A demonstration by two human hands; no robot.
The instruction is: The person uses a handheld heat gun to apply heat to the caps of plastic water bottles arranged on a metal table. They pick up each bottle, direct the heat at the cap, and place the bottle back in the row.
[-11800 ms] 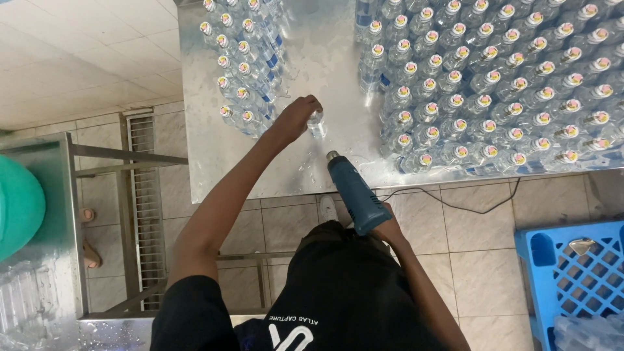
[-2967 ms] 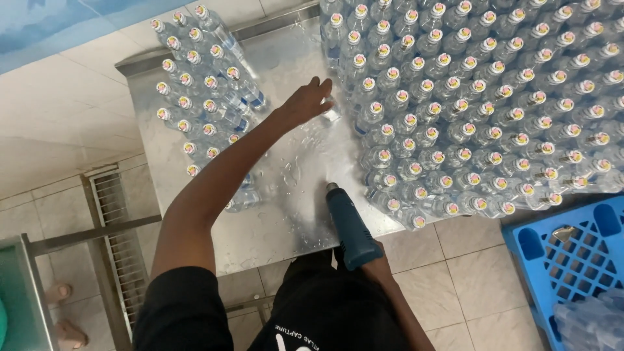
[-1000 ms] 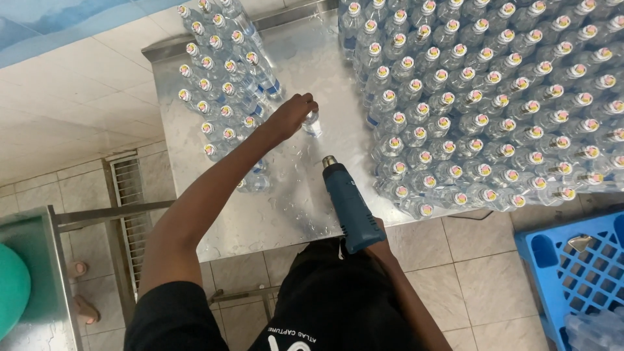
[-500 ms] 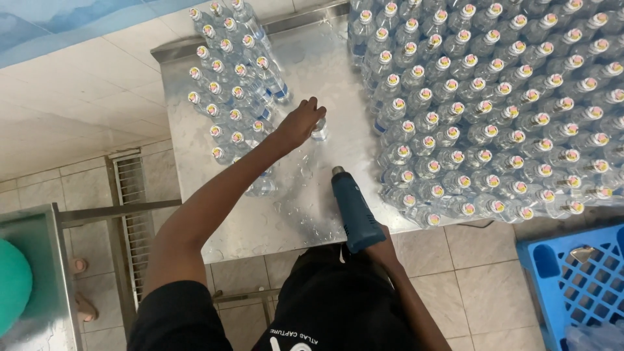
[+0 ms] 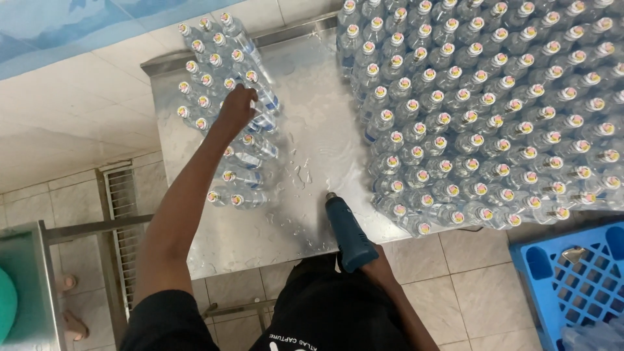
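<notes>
My left hand [image 5: 235, 107] reaches out over the wet steel table [image 5: 305, 149] and closes on a clear water bottle [image 5: 257, 104] in the smaller cluster of bottles [image 5: 221, 84] at the left. My right hand [image 5: 377, 260], mostly hidden by the tool and my body, grips a dark blue heat gun [image 5: 348, 231] near the table's front edge, its nozzle pointing away from me. A large block of several upright capped bottles [image 5: 481, 110] fills the table's right side.
A blue plastic crate [image 5: 572, 279] stands on the tiled floor at the lower right. A steel frame and a floor grate [image 5: 120, 227] lie at the left, with someone's sandalled feet [image 5: 68, 305] near them. A teal object [image 5: 6, 305] shows at the left edge.
My left hand has moved from the middle of the table leftward onto the small bottle cluster. The heat gun has stayed near the front edge.
</notes>
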